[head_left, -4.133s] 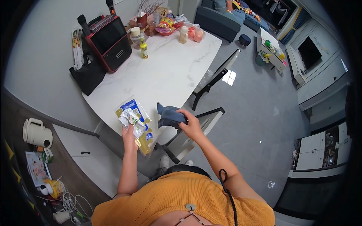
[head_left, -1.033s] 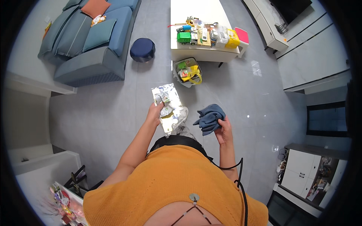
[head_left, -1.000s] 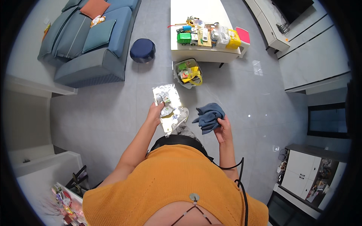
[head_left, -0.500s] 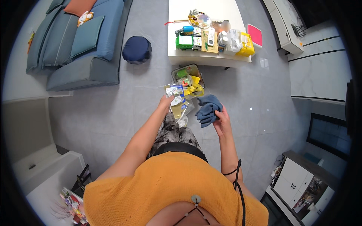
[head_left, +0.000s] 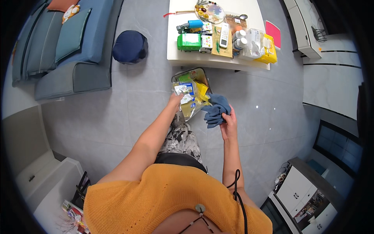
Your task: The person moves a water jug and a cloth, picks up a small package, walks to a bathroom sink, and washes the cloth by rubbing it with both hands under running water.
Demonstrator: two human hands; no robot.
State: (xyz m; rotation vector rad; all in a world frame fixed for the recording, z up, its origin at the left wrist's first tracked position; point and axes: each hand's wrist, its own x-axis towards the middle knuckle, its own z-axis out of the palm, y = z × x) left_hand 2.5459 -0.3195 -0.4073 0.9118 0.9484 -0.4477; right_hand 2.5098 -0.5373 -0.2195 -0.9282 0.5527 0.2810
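My left hand (head_left: 176, 100) is closed on clear plastic packaging (head_left: 189, 111) with blue and yellow printing. Crumpled white tissues (head_left: 181, 90) sit against the packaging near my fingers. Bunched in my right hand (head_left: 229, 124) is a blue-grey cloth (head_left: 216, 111), its folds hanging to the left of the fingers. Beyond both hands a bin (head_left: 204, 74) stands on the floor, partly covered by the packaging. A yellow plastic piece (head_left: 201, 90) lies at its near side, and something green (head_left: 186, 78) shows inside.
Past the bin, a white table (head_left: 187, 59) carries a green toy truck (head_left: 190, 41), a remote control (head_left: 224, 35), white-capped bottles (head_left: 240, 43) and a yellow pack (head_left: 268, 50). A dark blue pouf (head_left: 130, 46) and a blue sofa (head_left: 74, 74) stand to the left.
My left hand has moved slightly forward with the packaging, which now covers more of the bin. The cloth in my right hand has come closer to the packaging. The whole view has shifted.
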